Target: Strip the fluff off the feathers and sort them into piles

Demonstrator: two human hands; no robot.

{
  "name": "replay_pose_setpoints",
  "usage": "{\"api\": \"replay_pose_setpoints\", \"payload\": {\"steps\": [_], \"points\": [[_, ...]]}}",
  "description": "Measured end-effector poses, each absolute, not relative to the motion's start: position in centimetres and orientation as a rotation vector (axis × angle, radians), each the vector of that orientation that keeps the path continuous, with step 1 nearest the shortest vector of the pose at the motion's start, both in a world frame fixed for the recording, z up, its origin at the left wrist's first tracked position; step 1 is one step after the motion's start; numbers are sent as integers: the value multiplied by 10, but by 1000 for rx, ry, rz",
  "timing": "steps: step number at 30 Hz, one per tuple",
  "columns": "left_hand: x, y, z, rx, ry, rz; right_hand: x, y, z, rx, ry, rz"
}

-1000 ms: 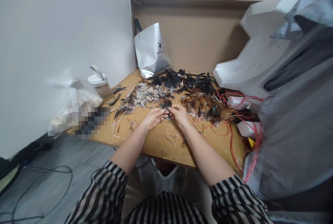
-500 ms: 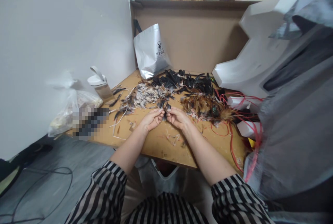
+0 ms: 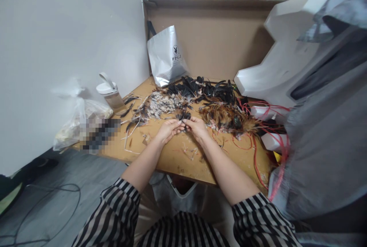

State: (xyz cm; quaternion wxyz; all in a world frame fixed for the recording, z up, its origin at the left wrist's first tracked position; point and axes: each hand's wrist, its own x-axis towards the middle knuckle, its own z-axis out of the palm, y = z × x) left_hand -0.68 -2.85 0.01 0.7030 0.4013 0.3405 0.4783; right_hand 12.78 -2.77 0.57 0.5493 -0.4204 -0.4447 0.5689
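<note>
Over the middle of the table, a small bunch of dark feathers (image 3: 182,115) is pinched between both hands. My left hand (image 3: 169,130) is closed on its lower left side, thumb and forefinger together. From the other side my right hand (image 3: 196,127) grips the same bunch, its fingertips almost touching those of the left. My fingers hide the bottom of the bunch. Just beyond lie a pale grey feather pile (image 3: 163,103) to the left and a brown feather pile (image 3: 226,117) to the right. Long black feathers (image 3: 189,86) lie behind them.
A silver bag (image 3: 166,57) stands at the back, against cardboard. On the left are a lidded cup (image 3: 112,96) and a clear plastic bag (image 3: 71,128). Red strings (image 3: 255,155) trail over the right side. Scraps lie on the tabletop (image 3: 169,163) near its front edge.
The feathers between my fingers have turned and now fan out upward, more spread than before. My hands have shifted slightly and drawn closer together at the fingertips.
</note>
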Motion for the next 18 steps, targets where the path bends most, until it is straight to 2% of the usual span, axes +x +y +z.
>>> {"api": "replay_pose_setpoints", "payload": {"steps": [7,18], "points": [[-5,-27,-4,1024,811,1074,128,-27,5,-1032,-1063,1318],[-8,-29,0,886,795,1090,128,-26,5,-1000,-933,1393]]}}
